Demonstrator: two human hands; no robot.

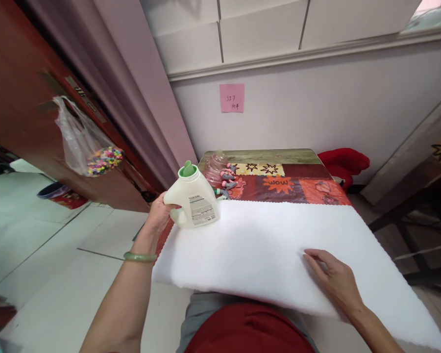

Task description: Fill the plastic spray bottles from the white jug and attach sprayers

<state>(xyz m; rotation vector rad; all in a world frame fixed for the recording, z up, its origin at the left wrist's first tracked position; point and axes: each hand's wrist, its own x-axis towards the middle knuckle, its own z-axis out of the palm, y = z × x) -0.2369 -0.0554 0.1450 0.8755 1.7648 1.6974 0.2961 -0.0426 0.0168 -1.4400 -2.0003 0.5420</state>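
My left hand (160, 213) is wrapped round the handle of a cream-white laundry detergent bottle (198, 203). The bottle is upright, slightly tilted, with a green spout in its open neck and a printed label facing me. It is over the left part of a thick white fleecy sheet (257, 245) covering most of the table. Over the right half of that sheet, my right hand (332, 277) has its thumb and index finger pinched together. A small pale bit shows at the fingertips; I cannot tell whether it is a tuft of the sheet or something separate.
Several clear pink spray bottles (220, 171) lie at the table's back left, on a patterned cover (279, 186). A plastic bag of colourful beads (91, 147) hangs from the door handle at left. A pink note (232, 98) is on the wall; a red plush item (343, 166) is behind the table.
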